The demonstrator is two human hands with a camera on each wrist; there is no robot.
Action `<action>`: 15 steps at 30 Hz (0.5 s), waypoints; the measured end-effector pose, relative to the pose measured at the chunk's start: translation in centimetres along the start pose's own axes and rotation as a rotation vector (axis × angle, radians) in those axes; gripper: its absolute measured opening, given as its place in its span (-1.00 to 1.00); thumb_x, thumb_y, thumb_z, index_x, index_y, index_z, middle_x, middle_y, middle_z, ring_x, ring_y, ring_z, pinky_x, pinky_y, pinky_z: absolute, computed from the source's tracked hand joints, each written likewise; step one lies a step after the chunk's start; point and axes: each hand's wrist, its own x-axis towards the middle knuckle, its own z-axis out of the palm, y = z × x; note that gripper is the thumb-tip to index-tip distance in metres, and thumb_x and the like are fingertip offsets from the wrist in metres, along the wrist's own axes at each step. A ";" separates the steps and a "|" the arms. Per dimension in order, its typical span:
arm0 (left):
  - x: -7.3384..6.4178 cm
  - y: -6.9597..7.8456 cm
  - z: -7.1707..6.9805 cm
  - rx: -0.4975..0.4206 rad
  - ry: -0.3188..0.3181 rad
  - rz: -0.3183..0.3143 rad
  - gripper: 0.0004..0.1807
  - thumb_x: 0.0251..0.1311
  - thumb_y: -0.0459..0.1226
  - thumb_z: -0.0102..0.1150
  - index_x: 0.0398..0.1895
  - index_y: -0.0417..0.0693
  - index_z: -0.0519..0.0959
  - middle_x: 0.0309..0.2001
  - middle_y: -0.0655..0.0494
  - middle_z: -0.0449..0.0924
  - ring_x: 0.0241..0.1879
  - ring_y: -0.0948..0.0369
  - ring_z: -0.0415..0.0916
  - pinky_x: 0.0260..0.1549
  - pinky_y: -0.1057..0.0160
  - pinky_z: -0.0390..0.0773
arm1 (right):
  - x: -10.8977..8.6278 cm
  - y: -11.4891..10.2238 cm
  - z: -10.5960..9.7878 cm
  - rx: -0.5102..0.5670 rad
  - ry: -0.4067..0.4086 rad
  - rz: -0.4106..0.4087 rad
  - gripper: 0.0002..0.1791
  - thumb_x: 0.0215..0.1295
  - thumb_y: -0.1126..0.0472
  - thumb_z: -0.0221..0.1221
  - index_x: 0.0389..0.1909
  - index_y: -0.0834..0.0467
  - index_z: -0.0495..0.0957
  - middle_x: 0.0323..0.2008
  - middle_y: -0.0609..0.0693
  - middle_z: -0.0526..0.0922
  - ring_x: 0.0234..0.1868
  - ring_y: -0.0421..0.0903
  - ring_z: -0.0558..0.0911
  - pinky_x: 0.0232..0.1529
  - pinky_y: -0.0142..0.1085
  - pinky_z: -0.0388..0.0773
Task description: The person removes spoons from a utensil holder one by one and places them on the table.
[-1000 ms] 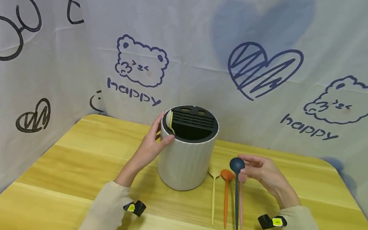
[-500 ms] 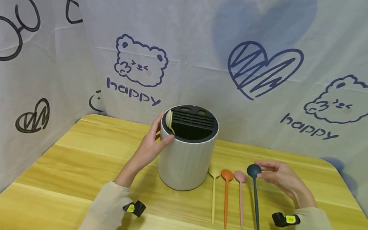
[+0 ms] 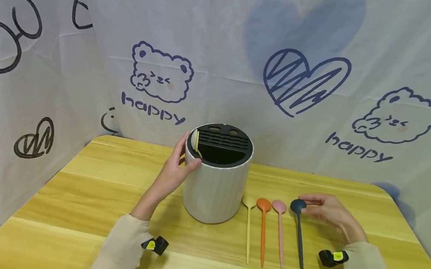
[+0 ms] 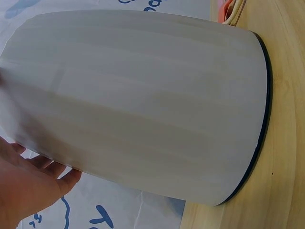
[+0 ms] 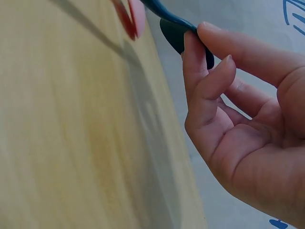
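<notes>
My left hand (image 3: 171, 171) holds the upper left side of a white, round utensil holder (image 3: 214, 194), thumb at the front of its rim and fingers round the side. The left wrist view shows its pale wall (image 4: 143, 105) filling most of the frame. My right hand (image 3: 326, 210) pinches the bowl of a dark blue long-handled spoon (image 3: 299, 240) between thumb and fingers, low over the table at the right end of a row. Left of it lie a pink spoon (image 3: 281, 236), an orange spoon (image 3: 263, 232) and a yellow spoon (image 3: 248, 231), handles towards me.
The holder's black top (image 3: 224, 137) has slots, two round holes and a large opening. A cream and yellow utensil head (image 3: 195, 141) stands at its left edge. Behind the wooden table (image 3: 78, 208) hangs a white cloth (image 3: 232, 33) with drawings.
My right hand has carried the dark blue spoon to the right, off the pink spoon, and lowered its bowl towards the table. My left hand stays on the holder.
</notes>
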 end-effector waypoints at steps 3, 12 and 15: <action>0.0 0.0 0.0 0.001 -0.002 0.001 -0.01 0.20 0.17 0.12 0.55 0.02 -0.11 0.51 -0.06 -0.07 0.43 -0.06 -0.02 0.32 -0.12 0.11 | 0.2 0.3 0.1 -0.053 0.005 0.008 -0.33 0.16 0.33 0.32 0.24 0.52 0.32 0.01 0.23 0.60 -0.37 -0.19 0.60 -0.30 -0.32 0.61; 0.1 0.1 0.0 0.009 0.002 0.003 -0.04 0.22 0.12 0.12 0.55 0.02 -0.11 0.51 -0.05 -0.07 0.43 -0.06 -0.02 0.32 -0.12 0.11 | 0.4 0.5 0.4 -0.158 0.020 -0.013 -0.37 0.15 0.28 0.34 0.19 0.49 0.40 0.09 0.35 0.51 -0.34 -0.23 0.57 -0.27 -0.34 0.60; 0.1 0.0 0.0 0.009 0.004 0.001 -0.05 0.23 0.06 0.12 0.55 0.00 -0.11 0.50 -0.07 -0.05 0.43 -0.06 0.00 0.32 -0.12 0.12 | 0.4 0.6 0.5 -0.164 0.008 -0.018 -0.38 0.15 0.26 0.34 0.18 0.49 0.41 0.08 0.34 0.53 -0.13 -0.10 0.61 -0.16 -0.29 0.61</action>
